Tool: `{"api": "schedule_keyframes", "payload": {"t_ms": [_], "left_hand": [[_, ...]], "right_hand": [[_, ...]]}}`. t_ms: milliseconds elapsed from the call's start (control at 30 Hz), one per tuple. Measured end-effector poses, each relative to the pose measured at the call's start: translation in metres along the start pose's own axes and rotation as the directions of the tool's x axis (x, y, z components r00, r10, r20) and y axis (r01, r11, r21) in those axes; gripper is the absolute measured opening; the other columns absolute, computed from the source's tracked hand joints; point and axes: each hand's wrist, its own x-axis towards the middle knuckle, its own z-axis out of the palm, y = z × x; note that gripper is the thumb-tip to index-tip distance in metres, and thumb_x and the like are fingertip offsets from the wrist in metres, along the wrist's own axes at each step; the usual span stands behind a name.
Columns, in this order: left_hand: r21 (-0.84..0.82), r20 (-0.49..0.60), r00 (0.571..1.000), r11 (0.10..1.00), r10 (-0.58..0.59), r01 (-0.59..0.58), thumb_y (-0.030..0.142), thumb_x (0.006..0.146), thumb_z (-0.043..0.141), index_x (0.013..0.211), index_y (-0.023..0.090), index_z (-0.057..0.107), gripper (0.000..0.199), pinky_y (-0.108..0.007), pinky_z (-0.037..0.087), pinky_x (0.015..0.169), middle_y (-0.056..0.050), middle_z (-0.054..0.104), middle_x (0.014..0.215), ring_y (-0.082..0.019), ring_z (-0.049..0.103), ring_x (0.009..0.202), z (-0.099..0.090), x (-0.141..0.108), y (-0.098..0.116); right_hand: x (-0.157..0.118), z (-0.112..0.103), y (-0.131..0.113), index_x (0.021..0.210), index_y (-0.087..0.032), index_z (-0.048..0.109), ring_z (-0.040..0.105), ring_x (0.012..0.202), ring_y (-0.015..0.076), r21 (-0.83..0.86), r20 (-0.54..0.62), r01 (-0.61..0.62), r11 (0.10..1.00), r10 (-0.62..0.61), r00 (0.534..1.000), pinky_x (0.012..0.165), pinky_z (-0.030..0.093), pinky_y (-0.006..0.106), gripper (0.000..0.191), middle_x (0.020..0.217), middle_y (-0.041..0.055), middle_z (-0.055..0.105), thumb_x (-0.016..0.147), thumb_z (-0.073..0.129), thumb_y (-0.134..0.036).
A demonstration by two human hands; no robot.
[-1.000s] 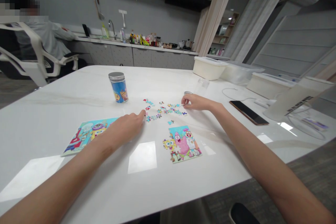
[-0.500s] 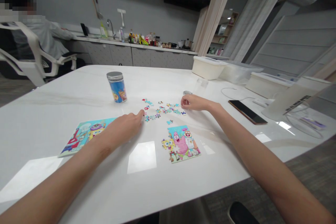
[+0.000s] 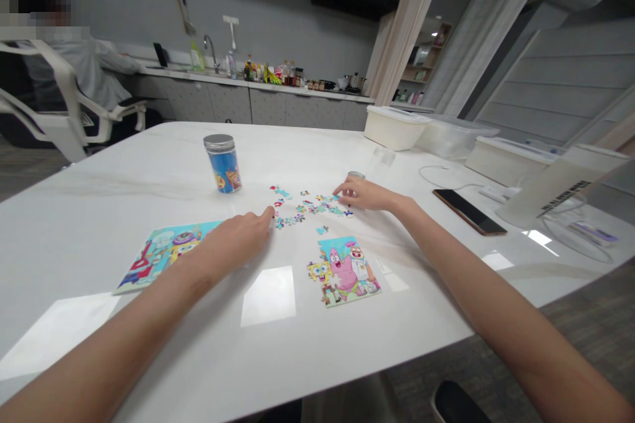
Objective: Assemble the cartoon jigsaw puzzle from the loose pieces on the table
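Loose jigsaw pieces lie scattered in the middle of the white table. My left hand rests at the left edge of this scatter, fingers curled together; whether a piece is between the fingertips is hidden. Over the right side of the pieces is my right hand, its fingers parted and reaching down to them. Nearer to me lies a partly joined jigsaw with cartoon figures, its left edge uneven. A single light-blue piece sits just above it. Beyond my left forearm is a cartoon picture card, partly covered by that arm.
A blue tin with a silver lid stands at the back left. A clear jar and a silver lid are behind my right hand. Rightward are a phone, cables and storage boxes. A person sits far left.
My right hand has shifted slightly left over the pieces, and its fingers have gone from curled to spread. My left hand has hardly moved.
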Motion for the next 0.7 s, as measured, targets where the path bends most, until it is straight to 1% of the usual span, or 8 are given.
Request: {"api": "schedule_keyframes", "payload": {"t_ms": [100, 200, 267, 333, 467, 567, 700], "left_hand": [[0.005, -0.003, 1.000, 1.000, 0.004, -0.004, 0.017, 0.098, 0.029, 0.128, 0.010, 0.048, 0.036, -0.037, 0.050, 0.068, -0.016, 0.069, 0.087, -0.030, 0.070, 0.082, 0.001, 0.000, 0.000], [0.022, -0.012, 1.000, 1.000, 0.019, -0.019, 0.017, 0.098, 0.028, 0.126, 0.009, 0.049, 0.036, -0.036, 0.050, 0.066, -0.016, 0.068, 0.084, -0.029, 0.069, 0.079, 0.003, 0.001, -0.001], [0.029, -0.023, 0.999, 0.999, 0.026, -0.025, 0.018, 0.098, 0.027, 0.124, 0.010, 0.049, 0.035, -0.036, 0.049, 0.065, -0.015, 0.068, 0.083, -0.029, 0.069, 0.077, 0.005, 0.002, -0.002], [0.031, -0.032, 0.999, 0.999, 0.028, -0.027, 0.019, 0.098, 0.027, 0.124, 0.010, 0.049, 0.034, -0.035, 0.049, 0.064, -0.015, 0.068, 0.083, -0.028, 0.069, 0.077, 0.006, 0.002, -0.003], [0.033, -0.016, 1.000, 0.999, 0.018, -0.017, 0.020, 0.099, 0.026, 0.124, 0.011, 0.049, 0.035, -0.034, 0.049, 0.064, -0.014, 0.068, 0.083, -0.028, 0.069, 0.076, 0.006, 0.002, -0.003], [0.038, -0.013, 1.000, 0.999, 0.017, -0.017, 0.020, 0.099, 0.025, 0.127, 0.010, 0.047, 0.037, -0.034, 0.048, 0.063, -0.014, 0.068, 0.081, -0.028, 0.069, 0.076, 0.004, 0.001, -0.002], [0.046, -0.022, 1.000, 0.999, 0.021, -0.020, 0.018, 0.098, 0.026, 0.127, 0.010, 0.048, 0.036, -0.033, 0.048, 0.062, -0.013, 0.067, 0.080, -0.027, 0.069, 0.075, 0.005, 0.002, -0.002]], "right_hand": [[0.002, 0.003, 0.002, 0.106, -0.018, 0.066, 0.059, 0.087, 0.0194, 0.025, -0.003, -0.002, 1.000, 0.002, 1.000, 0.080, 0.046, 0.033, 0.023, 0.101, 0.0096, 0.061, 0.088, 0.057, -0.029], [0.001, 0.003, 0.002, 0.098, -0.016, 0.065, 0.059, 0.088, 0.0210, 0.024, 0.005, 0.004, 1.000, -0.004, 1.000, 0.080, 0.046, 0.034, 0.018, 0.100, 0.0108, 0.060, 0.085, 0.058, -0.025], [0.000, 0.003, -0.001, 0.096, -0.016, 0.064, 0.058, 0.090, 0.0220, 0.021, -0.014, 0.036, 0.999, -0.036, 0.999, 0.083, 0.045, 0.036, 0.016, 0.100, 0.0112, 0.060, 0.085, 0.056, -0.024], [-0.001, 0.002, -0.005, 0.094, -0.016, 0.064, 0.057, 0.090, 0.0219, 0.039, -0.025, 0.086, 0.996, -0.085, 0.996, 0.084, 0.044, 0.037, 0.016, 0.100, 0.0104, 0.059, 0.086, 0.056, -0.029], [-0.002, 0.000, -0.013, 0.090, -0.019, 0.064, 0.056, 0.083, 0.0194, 0.101, 0.030, 0.168, 0.981, -0.172, 0.985, 0.083, 0.045, 0.036, 0.023, 0.100, 0.0078, 0.058, 0.082, 0.065, -0.040], [-0.004, -0.003, -0.011, 0.092, -0.019, 0.065, 0.055, 0.081, 0.0187, 0.120, 0.075, 0.180, 0.976, -0.190, 0.979, 0.082, 0.045, 0.035, 0.022, 0.100, 0.0073, 0.057, 0.079, 0.067, -0.037], [-0.005, -0.007, -0.005, 0.095, -0.020, 0.066, 0.054, 0.085, 0.0200, 0.115, 0.117, 0.205, 0.972, -0.219, 0.969, 0.082, 0.044, 0.036, 0.024, 0.102, 0.0077, 0.056, 0.076, 0.068, -0.034]]}}
